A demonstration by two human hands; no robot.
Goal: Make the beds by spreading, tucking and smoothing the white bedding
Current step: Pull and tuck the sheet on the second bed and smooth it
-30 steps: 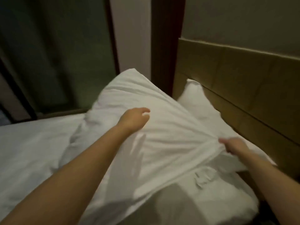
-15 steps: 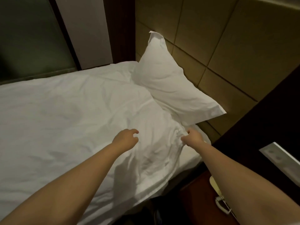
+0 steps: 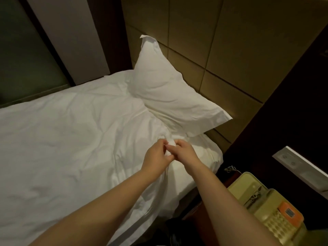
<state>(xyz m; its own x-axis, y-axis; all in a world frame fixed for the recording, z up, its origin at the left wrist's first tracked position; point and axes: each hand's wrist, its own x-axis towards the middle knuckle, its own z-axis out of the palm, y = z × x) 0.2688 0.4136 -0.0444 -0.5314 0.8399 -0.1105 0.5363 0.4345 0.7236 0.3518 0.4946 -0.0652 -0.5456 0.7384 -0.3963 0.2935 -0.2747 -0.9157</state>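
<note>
Head view. The duvet (image 3: 71, 139) is lying spread over the bed (image 3: 205, 157), creased, its top edge reaching the foot of the pillow (image 3: 168, 89). The pillow is leaning tilted against the headboard (image 3: 230, 50), its lower edge touching the duvet.

The left hand (image 3: 156, 157) and right hand (image 3: 187, 153) are meeting at the duvet's near top corner (image 3: 171, 144), just below the pillow. The fingers of both are curling round a small bunch of white cloth, the hands touching.

Judgement: both hands are taking the one corner either to seat the filling in the cover or to get a firm hold for pulling the edge straight; which, cannot tell. The duvet's side is hanging over the bed edge, not yet tucked.

A phone (image 3: 271, 210) is sitting beside the bed, near the right forearm; a hard tug that way is risking a knock.
</note>
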